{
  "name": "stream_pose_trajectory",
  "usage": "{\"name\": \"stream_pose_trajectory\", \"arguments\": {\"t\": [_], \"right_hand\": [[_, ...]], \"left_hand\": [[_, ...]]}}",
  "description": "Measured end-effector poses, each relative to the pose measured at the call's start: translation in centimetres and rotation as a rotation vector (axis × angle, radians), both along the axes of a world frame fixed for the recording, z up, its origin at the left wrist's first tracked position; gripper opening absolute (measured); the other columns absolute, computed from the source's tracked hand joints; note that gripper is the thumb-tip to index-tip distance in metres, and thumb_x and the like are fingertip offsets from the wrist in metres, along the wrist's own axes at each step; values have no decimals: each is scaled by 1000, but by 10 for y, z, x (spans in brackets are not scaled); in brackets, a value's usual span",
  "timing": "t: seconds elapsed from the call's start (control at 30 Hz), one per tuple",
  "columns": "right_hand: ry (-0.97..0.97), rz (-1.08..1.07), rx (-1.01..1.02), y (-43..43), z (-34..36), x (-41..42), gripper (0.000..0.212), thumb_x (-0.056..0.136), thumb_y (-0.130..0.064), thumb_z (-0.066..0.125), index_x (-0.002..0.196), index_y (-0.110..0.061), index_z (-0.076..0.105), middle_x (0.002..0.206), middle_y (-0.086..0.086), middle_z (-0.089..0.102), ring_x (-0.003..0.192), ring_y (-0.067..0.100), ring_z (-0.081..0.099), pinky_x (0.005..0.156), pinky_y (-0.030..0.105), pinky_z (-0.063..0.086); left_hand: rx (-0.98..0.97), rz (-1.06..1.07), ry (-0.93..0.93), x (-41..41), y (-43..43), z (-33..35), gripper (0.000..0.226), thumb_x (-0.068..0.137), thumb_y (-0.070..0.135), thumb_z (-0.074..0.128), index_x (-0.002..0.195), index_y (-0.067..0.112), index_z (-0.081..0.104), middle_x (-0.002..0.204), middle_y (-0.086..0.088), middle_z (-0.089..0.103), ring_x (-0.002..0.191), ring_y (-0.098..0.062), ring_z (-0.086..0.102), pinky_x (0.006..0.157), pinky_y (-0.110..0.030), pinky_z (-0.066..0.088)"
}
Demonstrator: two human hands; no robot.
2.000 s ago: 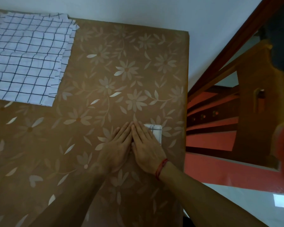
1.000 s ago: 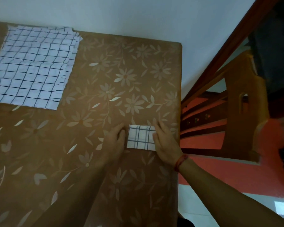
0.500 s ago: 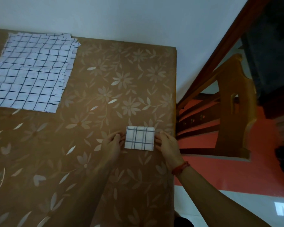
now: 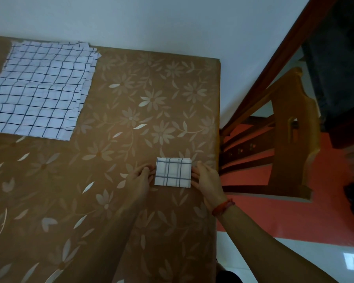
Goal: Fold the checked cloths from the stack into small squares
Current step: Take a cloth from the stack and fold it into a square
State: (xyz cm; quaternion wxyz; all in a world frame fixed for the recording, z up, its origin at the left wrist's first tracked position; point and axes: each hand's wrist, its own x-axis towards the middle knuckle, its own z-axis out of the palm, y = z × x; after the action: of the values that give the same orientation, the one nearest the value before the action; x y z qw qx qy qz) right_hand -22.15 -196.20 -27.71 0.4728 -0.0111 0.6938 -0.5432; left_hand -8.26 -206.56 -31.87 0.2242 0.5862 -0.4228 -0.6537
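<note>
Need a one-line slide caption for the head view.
Left hand and right hand flank the folded checked cloth on the floral table; unfolded stack lies far left.

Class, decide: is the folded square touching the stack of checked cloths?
Apart. The head view shows bare table between the folded square and the stack.

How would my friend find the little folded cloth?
Look at the brown flowered table. Near its right edge, between the left hand and right hand, lies the folded cloth. It is one small square, unlike the big flat stack at the far left.
</note>
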Motion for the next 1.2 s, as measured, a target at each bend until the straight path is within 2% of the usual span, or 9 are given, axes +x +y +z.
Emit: {"name": "stream_pose_trajectory", "arguments": {"t": [0.1,0.5,0.67,0.83,0.97,1.07,1.13,1.2], "right_hand": [[-20,-2,-17,2,-2,2,30,102,-18,38,81,-22,60,82,-6,66,77,6,63,61,21,52],[11,4,-22,2,-5,2,30,102,-20,38,83,-21,61,84,-5,66,77,4,64,56,15,50],[15,13,-28,3,-7,1,31,102,-21,38,83,-22,62,85,-4,67,79,6,65,60,18,52],[38,19,1,3,-9,1,30,101,-21,40,82,-22,64,86,-2,69,81,9,66,66,23,53],[73,26,38,3,-10,2,29,99,-21,42,85,-17,67,101,10,71,94,21,68,84,37,56],[121,47,57,4,-12,1,29,96,-21,44,92,-1,65,106,19,67,105,33,62,95,49,50],[150,66,68,5,-12,1,29,94,-21,45,97,2,62,108,20,65,107,35,59,97,52,46],[199,93,82,7,-12,2,29,92,-25,46,96,-3,64,105,17,66,106,34,60,95,52,47]], "left_hand": [[0,-10,2,1,-1,-2,24,101,9,40,106,4,63,107,-13,68,101,-20,65,88,-28,51],[18,3,12,4,-1,-6,23,101,9,42,106,6,64,109,-13,68,102,-19,66,89,-29,51],[8,2,3,3,0,-3,23,101,8,42,109,3,63,106,-11,68,100,-18,66,81,-22,52],[6,10,8,2,0,-4,23,100,8,43,109,1,63,107,-12,68,100,-17,66,77,-19,52],[7,9,0,3,0,-4,23,100,8,43,110,1,63,109,-14,67,102,-19,65,82,-21,52],[20,-5,-6,7,-1,-2,25,100,9,43,116,0,61,112,-14,66,105,-19,64,86,-23,51],[14,-14,-13,10,0,1,26,100,10,45,119,2,61,113,-11,66,105,-17,64,88,-23,50],[-21,-42,-44,15,1,4,23,100,14,47,116,9,63,113,-7,67,103,-13,64,86,-23,49]]}}
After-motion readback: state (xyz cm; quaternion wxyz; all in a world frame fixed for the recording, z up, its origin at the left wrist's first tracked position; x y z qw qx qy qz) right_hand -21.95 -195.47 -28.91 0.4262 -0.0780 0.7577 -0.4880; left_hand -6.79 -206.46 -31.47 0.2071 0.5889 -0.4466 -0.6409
